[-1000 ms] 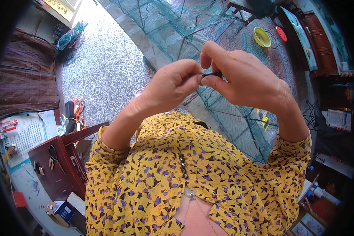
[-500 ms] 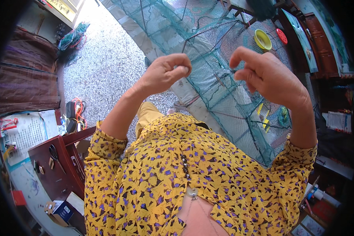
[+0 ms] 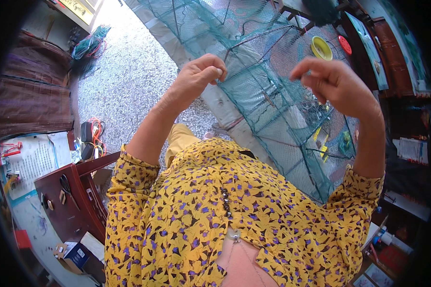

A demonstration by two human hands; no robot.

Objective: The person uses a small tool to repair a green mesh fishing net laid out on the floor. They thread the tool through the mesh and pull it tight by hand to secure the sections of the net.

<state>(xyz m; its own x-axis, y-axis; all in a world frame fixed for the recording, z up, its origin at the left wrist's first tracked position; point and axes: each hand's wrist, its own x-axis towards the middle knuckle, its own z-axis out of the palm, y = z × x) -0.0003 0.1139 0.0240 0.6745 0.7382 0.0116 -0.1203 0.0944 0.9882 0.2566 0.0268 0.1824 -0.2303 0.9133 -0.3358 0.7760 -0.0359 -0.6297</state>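
Green netting (image 3: 254, 83) on a frame of dark rods stretches below and beyond my hands. My left hand (image 3: 198, 79) is raised over the netting's near-left edge, thumb pressed to the bent index finger. Whatever the pinch holds, if anything, is too small to make out. To the right, my right hand (image 3: 337, 88) hovers above the mesh with its index finger and thumb curled toward each other. Its fingers are slightly blurred, and no held thing can be told between them. A wide gap separates the two hands.
A yellow-green basin (image 3: 321, 49) and a red round lid (image 3: 344, 45) lie at the far right. Speckled floor (image 3: 124, 76) spreads on the left, with a bundle of green net (image 3: 91, 43) beyond. Black scissors (image 3: 67, 186) rest on a dark red wooden piece (image 3: 57, 210) at lower left.
My right hand has moved a little right and down, away from my left hand. The left hand has shifted slightly left and up, still pinched. The gap between them has widened.
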